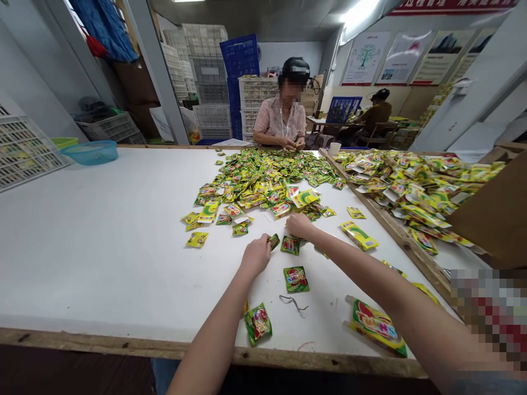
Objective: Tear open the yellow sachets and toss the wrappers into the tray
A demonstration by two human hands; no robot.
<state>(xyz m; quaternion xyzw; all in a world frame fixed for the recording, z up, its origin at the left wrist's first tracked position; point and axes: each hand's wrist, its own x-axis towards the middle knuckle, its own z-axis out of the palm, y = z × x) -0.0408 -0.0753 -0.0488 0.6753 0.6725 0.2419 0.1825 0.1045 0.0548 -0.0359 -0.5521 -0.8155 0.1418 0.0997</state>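
Note:
My left hand is closed around a small green candy packet, whose end pokes out past the fingers. Farther right, my right hand reaches the near edge of a heap of green and yellow packets; its fingers are curled, and what they hold is hidden. Just below it lies a green packet, with another green packet nearer to me. One more packet rests by my left forearm. An open-ended yellow and green box lies under my right forearm.
A wooden strip divides the white table from a pile of flat boxes at right. A blue basin and a white crate stand at left. Across the table sits a person handling packets.

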